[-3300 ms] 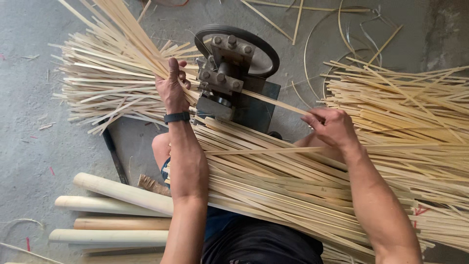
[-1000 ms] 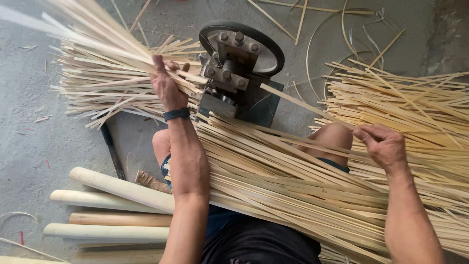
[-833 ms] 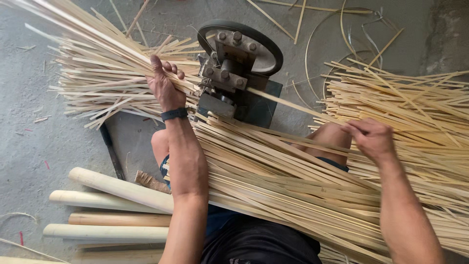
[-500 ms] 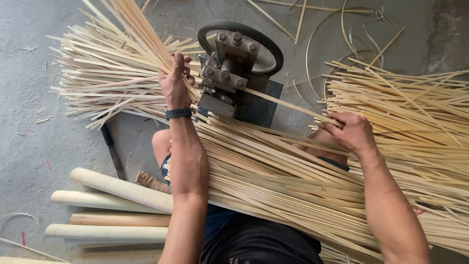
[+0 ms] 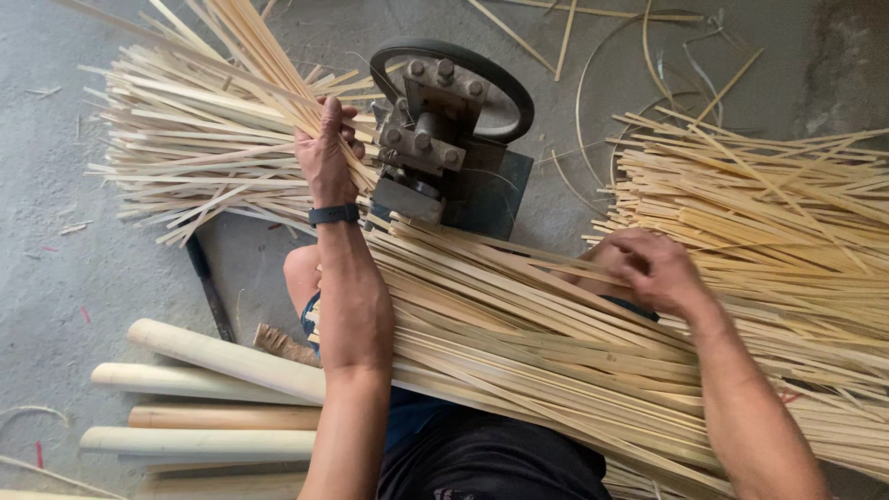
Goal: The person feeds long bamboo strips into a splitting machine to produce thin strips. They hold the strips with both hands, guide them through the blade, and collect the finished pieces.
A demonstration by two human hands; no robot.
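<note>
Gripping a strip (image 5: 278,69) beside the machine (image 5: 435,139), the left hand (image 5: 324,153) is closed, while the right hand (image 5: 653,268) pinches another from the lap pile (image 5: 519,343); feeding goes best straight, one strip at a time, fingers kept off the rollers.

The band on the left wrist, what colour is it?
Black wristband, clearest in the head view.

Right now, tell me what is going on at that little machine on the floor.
A seated person works thin bamboo strips at a small metal machine with a dark wheel. The left hand grips strips fanning out on the machine's left side; the right hand pinches a strip from the stack across the lap. Another strip pile lies right, pale poles lower left.
</note>
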